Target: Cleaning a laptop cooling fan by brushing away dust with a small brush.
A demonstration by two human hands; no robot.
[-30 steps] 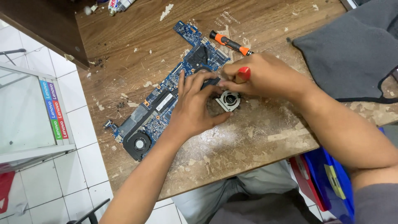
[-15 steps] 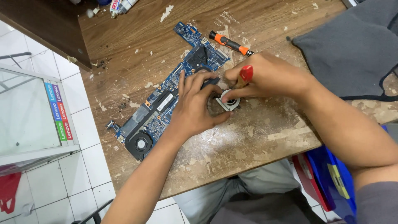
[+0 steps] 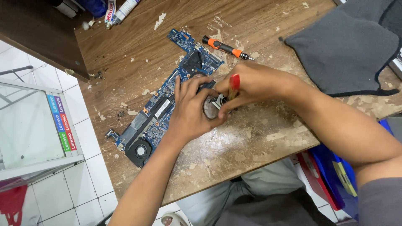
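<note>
My left hand (image 3: 190, 111) lay near the middle of the frame, fingers spread and curled over the right-hand end of a long blue circuit board (image 3: 161, 109), pressing on it where a small round metal part (image 3: 214, 104) sat beside the board's edge. I could not tell exactly what that part was, as my hands covered most of it. My right hand (image 3: 247, 86) was just to the right, touching the left one, closed around the red handle of a screwdriver (image 3: 233, 83) held nearly upright with its tip down at the metal part.

The board ran slantwise across the scuffed wooden worktop (image 3: 259, 142), from the upper middle of the frame down to the lower left, where a black round fan (image 3: 139, 151) sat at its end. Above my right hand, a second screwdriver (image 3: 226, 47) with an orange-and-black grip lay flat on the wood, apart from both hands. A grey cloth bag (image 3: 347, 48) filled the upper right corner. At the top left edge lay a couple of small tubes (image 3: 121, 10). A glass cabinet (image 3: 29, 125) stood on the white tiled floor (image 3: 90, 138) at the left.
</note>
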